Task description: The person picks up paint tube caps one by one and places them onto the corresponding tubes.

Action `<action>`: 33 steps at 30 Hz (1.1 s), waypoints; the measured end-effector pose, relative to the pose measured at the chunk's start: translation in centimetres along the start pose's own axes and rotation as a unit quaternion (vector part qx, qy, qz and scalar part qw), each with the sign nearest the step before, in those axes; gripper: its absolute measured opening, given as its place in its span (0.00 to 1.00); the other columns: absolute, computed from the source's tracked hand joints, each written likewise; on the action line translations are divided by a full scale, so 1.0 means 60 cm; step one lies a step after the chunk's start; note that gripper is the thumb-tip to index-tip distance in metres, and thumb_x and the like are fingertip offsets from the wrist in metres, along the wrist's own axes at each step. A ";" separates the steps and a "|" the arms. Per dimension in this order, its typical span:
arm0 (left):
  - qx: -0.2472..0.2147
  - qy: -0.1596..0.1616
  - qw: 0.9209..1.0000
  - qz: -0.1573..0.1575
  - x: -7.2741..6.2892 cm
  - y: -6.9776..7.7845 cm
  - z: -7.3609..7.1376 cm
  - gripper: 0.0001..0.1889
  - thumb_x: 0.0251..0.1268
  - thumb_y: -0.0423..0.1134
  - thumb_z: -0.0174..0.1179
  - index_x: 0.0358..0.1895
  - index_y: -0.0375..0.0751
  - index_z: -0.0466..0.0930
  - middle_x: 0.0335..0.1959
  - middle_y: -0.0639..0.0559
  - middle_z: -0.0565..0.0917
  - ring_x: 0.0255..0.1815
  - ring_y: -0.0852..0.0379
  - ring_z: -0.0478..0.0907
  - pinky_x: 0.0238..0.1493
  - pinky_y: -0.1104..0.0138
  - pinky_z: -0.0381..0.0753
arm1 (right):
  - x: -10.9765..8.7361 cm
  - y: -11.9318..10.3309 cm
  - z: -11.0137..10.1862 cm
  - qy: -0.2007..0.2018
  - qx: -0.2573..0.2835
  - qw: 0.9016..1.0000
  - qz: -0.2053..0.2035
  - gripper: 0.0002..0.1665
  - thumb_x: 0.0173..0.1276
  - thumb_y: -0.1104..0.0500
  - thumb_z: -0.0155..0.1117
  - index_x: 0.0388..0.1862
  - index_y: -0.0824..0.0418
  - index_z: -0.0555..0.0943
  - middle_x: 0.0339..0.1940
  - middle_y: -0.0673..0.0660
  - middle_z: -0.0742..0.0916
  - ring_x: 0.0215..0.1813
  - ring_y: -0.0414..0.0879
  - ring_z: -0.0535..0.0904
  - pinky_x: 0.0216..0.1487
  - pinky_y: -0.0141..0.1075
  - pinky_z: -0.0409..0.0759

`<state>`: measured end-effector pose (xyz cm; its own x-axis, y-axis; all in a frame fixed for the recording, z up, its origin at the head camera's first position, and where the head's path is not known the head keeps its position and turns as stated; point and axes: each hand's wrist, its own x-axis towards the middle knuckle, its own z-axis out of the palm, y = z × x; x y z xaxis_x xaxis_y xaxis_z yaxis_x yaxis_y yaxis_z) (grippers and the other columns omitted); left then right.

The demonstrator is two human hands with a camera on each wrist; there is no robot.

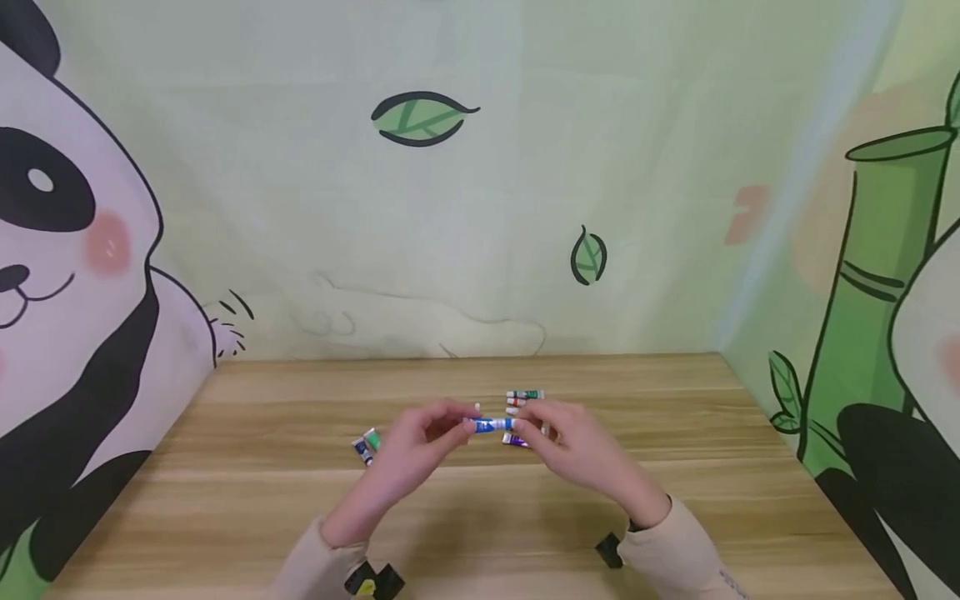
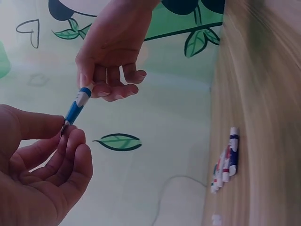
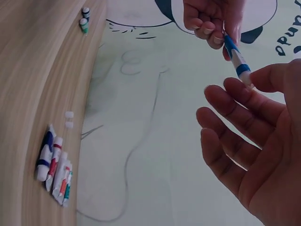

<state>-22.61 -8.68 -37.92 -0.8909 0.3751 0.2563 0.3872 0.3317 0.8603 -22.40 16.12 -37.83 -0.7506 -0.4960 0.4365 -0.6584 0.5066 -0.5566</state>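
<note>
A small blue and white paint tube [image 1: 491, 425] is held level between both hands, above the table. My left hand [image 1: 416, 442] pinches its flat end between thumb and fingers, as the left wrist view shows. At the opposite end, my right hand [image 1: 573, 442] pinches the white cap with thumb and forefinger; its other fingers are spread and loosely bent in the right wrist view. Beyond the right hand lies a row of several paint tubes, with a purple one [image 3: 45, 155] nearest and a green one [image 1: 531, 394] farthest.
Left of the hands, a dark blue tube [image 1: 362, 451] and a light green tube [image 1: 372, 437] lie on the wooden table [image 1: 262, 492]. Two small white caps [image 3: 69, 119] sit beside the row. A cloth wall [image 1: 480, 208] printed with pandas and bamboo stands behind the table.
</note>
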 end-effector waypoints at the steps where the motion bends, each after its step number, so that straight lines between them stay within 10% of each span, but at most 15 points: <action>1: -0.002 -0.004 1.000 -0.004 0.003 -0.004 0.003 0.11 0.73 0.39 0.61 0.52 0.40 0.85 0.41 0.50 0.86 0.37 0.53 0.81 0.36 0.67 0.81 | -0.001 0.004 -0.001 -0.010 -0.001 1.000 0.011 0.08 0.78 0.54 0.60 0.36 0.50 0.82 0.29 0.43 0.82 0.26 0.36 0.73 0.28 0.32 0.77; 16: 0.022 -0.019 0.999 -0.037 0.040 -0.082 0.045 0.06 0.70 0.38 0.65 0.43 0.40 0.84 0.36 0.53 0.85 0.35 0.57 0.80 0.37 0.65 0.81 | -0.005 0.063 0.009 -0.069 0.016 0.987 0.146 0.11 0.75 0.51 0.63 0.38 0.55 0.86 0.33 0.45 0.85 0.36 0.41 0.78 0.37 0.37 0.77; 33: 0.055 -0.099 0.993 -0.032 0.092 -0.129 0.077 0.06 0.65 0.33 0.66 0.41 0.35 0.85 0.33 0.53 0.84 0.34 0.59 0.79 0.36 0.66 0.80 | -0.012 0.134 0.023 -0.100 0.021 0.981 0.164 0.07 0.71 0.58 0.67 0.35 0.60 0.86 0.31 0.50 0.87 0.32 0.39 0.76 0.34 0.35 0.76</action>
<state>-29.43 -5.17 -45.23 -0.8548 0.5089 0.1019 0.3643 0.4486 0.8161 -27.09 19.56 -43.62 -0.8933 -0.4415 0.0843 -0.3773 0.6346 -0.6745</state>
